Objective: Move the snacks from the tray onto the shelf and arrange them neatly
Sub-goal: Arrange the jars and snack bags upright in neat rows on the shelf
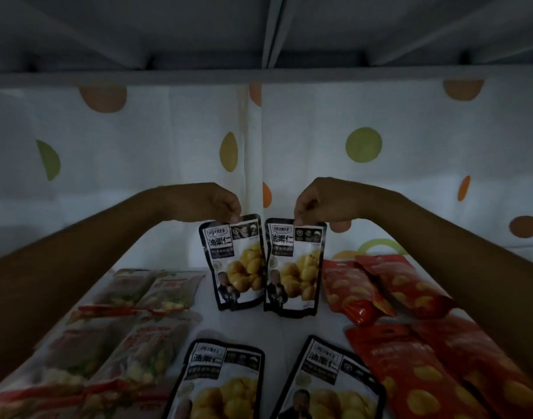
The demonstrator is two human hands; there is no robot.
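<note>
Both of my arms reach deep into a dim shelf (259, 325) lined with white dotted fabric. My left hand (211, 204) pinches the top edge of a black-and-white chestnut pouch (233, 264), held upright with its bottom on the shelf. My right hand (322, 201) pinches the top of a matching pouch (294, 267) right beside it, their edges touching. Two more chestnut pouches (220, 379) (325, 382) lie flat in front. No tray is in view.
Pale packets with red trim (123, 331) lie in rows on the left of the shelf floor. Several red snack bags (389, 303) lie on the right. The underside of the upper shelf board (259, 37) hangs close above. A dotted fabric back wall (365, 146) stands behind.
</note>
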